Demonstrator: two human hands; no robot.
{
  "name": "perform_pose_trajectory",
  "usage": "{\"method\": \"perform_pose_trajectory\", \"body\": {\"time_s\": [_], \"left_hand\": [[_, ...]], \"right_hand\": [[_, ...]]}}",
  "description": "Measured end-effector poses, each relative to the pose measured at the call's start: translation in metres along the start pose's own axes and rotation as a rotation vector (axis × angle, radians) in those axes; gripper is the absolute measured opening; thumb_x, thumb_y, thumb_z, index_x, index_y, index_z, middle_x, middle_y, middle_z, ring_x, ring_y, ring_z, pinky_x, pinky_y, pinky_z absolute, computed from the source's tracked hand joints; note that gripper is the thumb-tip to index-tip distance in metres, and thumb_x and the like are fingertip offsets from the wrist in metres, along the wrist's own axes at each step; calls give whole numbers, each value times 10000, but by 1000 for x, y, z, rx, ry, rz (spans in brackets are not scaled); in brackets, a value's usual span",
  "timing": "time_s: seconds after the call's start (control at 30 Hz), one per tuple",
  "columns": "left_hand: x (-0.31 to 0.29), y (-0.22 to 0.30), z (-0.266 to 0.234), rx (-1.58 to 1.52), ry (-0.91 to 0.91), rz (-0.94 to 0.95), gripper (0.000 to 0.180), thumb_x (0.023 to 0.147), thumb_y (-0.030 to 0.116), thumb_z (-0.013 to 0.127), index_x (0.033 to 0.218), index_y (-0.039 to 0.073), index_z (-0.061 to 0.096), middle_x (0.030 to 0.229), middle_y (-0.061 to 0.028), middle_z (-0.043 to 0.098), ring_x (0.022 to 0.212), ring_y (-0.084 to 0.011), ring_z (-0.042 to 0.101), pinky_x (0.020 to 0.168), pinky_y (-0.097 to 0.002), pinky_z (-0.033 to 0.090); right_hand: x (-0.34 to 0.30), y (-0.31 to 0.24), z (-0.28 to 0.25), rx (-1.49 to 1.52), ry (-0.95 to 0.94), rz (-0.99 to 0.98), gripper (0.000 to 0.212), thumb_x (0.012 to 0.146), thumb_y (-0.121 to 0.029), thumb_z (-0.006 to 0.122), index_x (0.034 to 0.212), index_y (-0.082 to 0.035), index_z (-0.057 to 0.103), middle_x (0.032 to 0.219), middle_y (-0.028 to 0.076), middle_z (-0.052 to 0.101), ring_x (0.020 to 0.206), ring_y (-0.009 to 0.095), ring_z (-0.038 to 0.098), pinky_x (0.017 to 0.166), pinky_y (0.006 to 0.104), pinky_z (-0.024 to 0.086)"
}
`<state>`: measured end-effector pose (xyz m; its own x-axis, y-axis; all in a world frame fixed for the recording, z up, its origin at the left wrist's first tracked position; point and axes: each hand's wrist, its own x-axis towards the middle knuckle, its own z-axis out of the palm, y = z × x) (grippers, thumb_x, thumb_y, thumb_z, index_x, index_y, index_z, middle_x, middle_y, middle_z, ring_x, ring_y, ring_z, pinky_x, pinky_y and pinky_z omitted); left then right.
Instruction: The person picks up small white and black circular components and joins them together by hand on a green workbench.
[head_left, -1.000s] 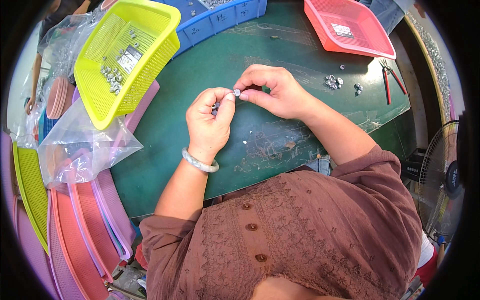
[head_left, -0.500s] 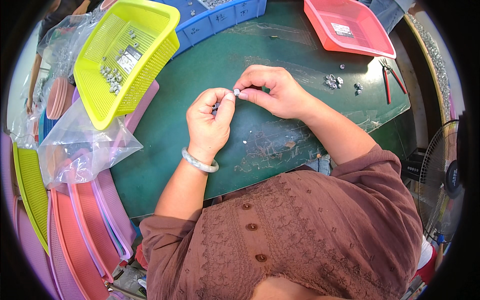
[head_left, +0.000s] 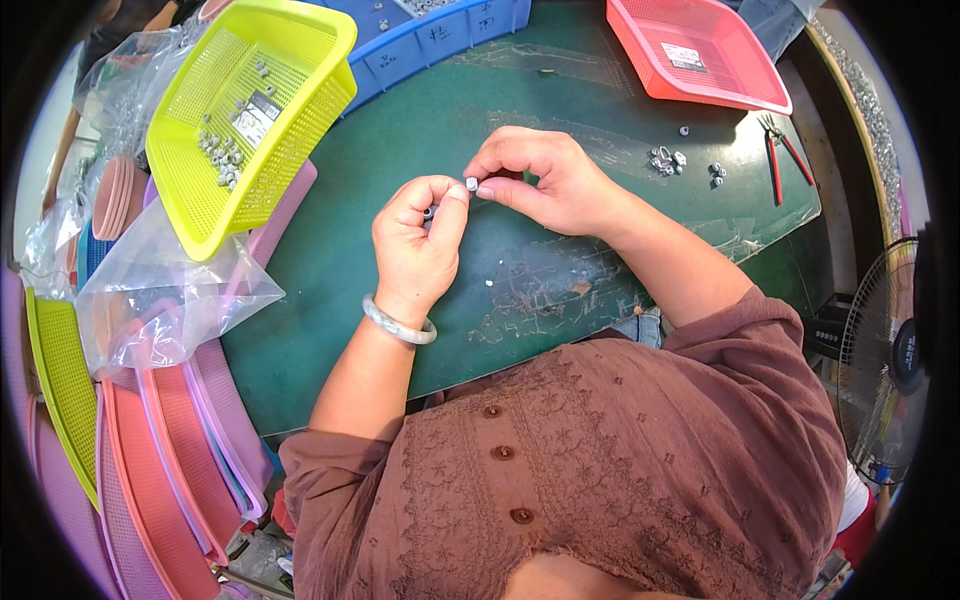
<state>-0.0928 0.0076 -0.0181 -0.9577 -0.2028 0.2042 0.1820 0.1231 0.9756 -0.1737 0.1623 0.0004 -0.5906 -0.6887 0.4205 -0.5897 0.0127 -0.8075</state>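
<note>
Head view
Surface: a dark green scuffed work mat (head_left: 520, 290) covers the table.
Surroundings: a yellow mesh plastic basket (head_left: 250, 110) with small metal bits lies up-left of the mat; a clear plastic bag (head_left: 165, 295) below the basket; a pink plastic tray (head_left: 700, 50) at the mat's far right corner; red-handled pliers (head_left: 780, 155) and loose silver pieces (head_left: 668, 160) on the mat's right side.
Left hand (head_left: 415, 245): curled, thumb and forefinger pinched on the part.
Right hand (head_left: 545, 180): fingertips pinched on the same part.
Part: a small silver metal piece (head_left: 471, 184), held between both hands above the mat's middle.
</note>
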Motion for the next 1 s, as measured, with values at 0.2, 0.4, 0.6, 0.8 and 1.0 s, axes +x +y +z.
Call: {"method": "perform_pose_trajectory", "body": {"time_s": [0.2,0.4,0.6,0.8,1.0], "left_hand": [[0,1,0,-4,-4,-19,91,858,83,538,802,27,583,651,74,480,533,12,365,460,-141,279],[0,2,0,2,11,15,35,826,35,565,805,25,591,679,75,498,567,7,374,495,-145,295],[0,4,1,71,47,46,25,801,11,588,819,21,600,703,68,521,590,5,396,525,-142,320],[0,0,0,76,43,77,61,791,0,598,848,17,611,731,56,548,610,2,420,545,-141,342],[1,0,1,89,43,97,57,793,1,601,847,15,610,735,55,549,616,0,424,547,-143,345]], "right_hand": [[0,2,0,-14,-11,2,80,775,-24,600,851,-3,607,794,69,592,706,165,566,624,261,446],[0,5,2,23,24,-11,84,772,-51,605,838,1,608,748,82,574,663,177,562,590,272,443],[0,5,2,11,21,-6,83,772,-51,604,837,0,606,751,85,573,661,185,561,590,273,444],[1,5,1,-37,47,-58,86,752,-39,614,828,0,603,754,90,574,661,206,569,583,281,450],[1,5,1,-52,54,-71,85,745,-38,621,819,-1,602,750,91,573,659,212,571,579,285,454]]}}
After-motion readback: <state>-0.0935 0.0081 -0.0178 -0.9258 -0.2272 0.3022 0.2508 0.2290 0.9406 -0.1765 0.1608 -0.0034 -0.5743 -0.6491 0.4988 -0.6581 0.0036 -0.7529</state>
